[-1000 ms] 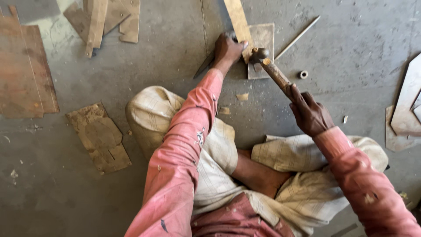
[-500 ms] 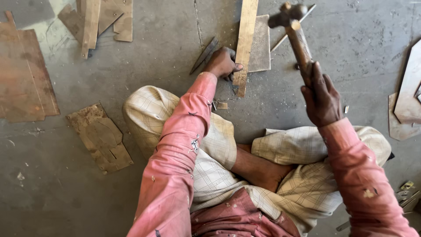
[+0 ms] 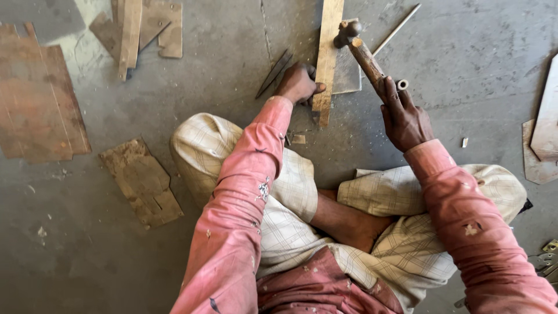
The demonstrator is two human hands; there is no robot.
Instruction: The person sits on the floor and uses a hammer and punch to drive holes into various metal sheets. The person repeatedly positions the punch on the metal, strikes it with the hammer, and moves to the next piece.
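I sit cross-legged on a grey concrete floor. My right hand (image 3: pixel 405 118) grips the wooden handle of a hammer (image 3: pixel 361 53), whose metal head hangs just above a long wooden strip (image 3: pixel 328 55). My left hand (image 3: pixel 298 83) presses down beside the near end of that strip, fingers curled against it. A thin grey metal sheet (image 3: pixel 349 72) lies under the strip. A dark pointed metal piece (image 3: pixel 274 72) lies just left of my left hand.
Rusty brown sheets (image 3: pixel 38 102) lie at far left, a worn board scrap (image 3: pixel 142 180) nearer my knee. More wood pieces (image 3: pixel 139 29) sit at top left. A thin rod (image 3: pixel 397 29) and a small ring (image 3: pixel 401 84) lie near the hammer. Pale cut panels (image 3: pixel 543 131) at right.
The hammer was down on the strip, rose half a second ago, and now swings back down toward it. My left hand has stayed at the strip's near end.
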